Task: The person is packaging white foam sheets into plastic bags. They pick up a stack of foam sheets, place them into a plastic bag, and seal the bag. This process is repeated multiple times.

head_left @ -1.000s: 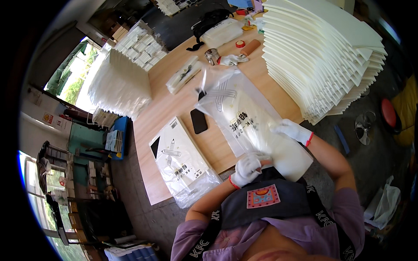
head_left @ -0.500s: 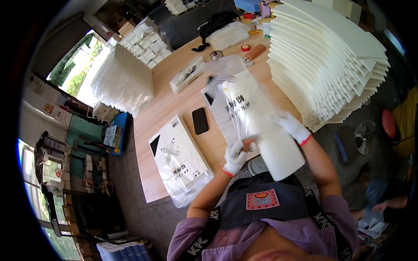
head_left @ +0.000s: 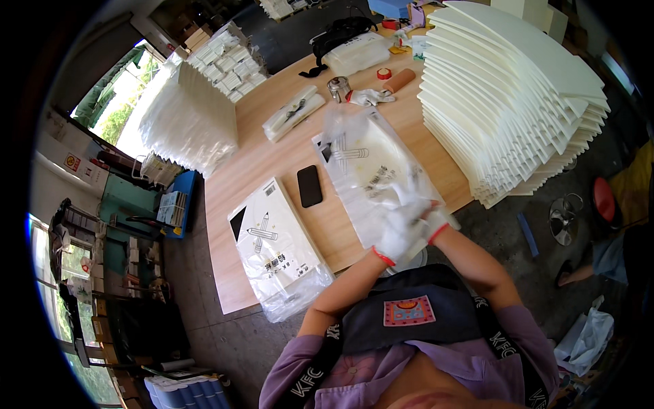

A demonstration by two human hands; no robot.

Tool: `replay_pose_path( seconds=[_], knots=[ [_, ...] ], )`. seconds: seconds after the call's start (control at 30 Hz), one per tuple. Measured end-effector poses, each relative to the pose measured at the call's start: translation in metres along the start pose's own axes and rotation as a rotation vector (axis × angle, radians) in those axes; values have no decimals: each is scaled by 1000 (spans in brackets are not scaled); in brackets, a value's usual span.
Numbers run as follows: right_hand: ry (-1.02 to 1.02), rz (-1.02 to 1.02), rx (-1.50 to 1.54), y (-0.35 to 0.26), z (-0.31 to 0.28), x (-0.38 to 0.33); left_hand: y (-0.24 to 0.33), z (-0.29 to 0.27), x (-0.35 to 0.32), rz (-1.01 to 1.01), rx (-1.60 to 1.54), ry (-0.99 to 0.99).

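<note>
Both my hands wear white gloves with red cuffs and meet at the near end of a clear plastic bag point(head_left: 364, 198), which is printed with crossed pencils and holds white paper sheets. My left hand point(head_left: 398, 230) reaches across the bag's near end, its fingers smeared by motion. Partly behind it, my right hand point(head_left: 436, 221) is at the bag's near right corner, its fingers mostly hidden. The bag lies on the wooden table point(head_left: 272, 163), its near end at the edge. To its left lies a stack of filled paper packs point(head_left: 279, 238) with the same print.
A black phone point(head_left: 310, 186) lies between the packs and the bag. A tall stack of white sheets point(head_left: 504, 102) stands at right, a plastic-wrapped stack point(head_left: 187, 119) at far left. Farther back are a spare glove point(head_left: 370, 97), a metal tin point(head_left: 338, 88) and an orange roll point(head_left: 399, 80).
The white sheets that stuck out toward me are now inside the bag, lying flat on the table. My right hand has moved left and down, my left hand right, and they now meet.
</note>
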State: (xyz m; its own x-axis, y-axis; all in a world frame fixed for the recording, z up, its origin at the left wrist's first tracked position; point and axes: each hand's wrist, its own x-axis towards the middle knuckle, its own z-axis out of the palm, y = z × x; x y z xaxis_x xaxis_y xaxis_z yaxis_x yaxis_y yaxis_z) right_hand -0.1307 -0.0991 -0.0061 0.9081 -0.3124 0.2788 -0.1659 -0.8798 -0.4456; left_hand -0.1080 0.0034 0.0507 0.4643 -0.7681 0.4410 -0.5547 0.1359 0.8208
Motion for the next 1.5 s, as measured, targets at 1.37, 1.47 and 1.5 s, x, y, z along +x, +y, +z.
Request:
replay_pose_path(
  seconds=[1.37,1.47,1.5],
  knots=[
    [-899,51,-281,26,-85,-166,-28,-64,-258,-995,445,-153],
    [-599,193,-41,75,-69,-160,-62,-57,-284,-1245,-224,341],
    [-542,443,153,86,-59,-148,-80,-50,-289,-1278,-506,608]
  ],
)
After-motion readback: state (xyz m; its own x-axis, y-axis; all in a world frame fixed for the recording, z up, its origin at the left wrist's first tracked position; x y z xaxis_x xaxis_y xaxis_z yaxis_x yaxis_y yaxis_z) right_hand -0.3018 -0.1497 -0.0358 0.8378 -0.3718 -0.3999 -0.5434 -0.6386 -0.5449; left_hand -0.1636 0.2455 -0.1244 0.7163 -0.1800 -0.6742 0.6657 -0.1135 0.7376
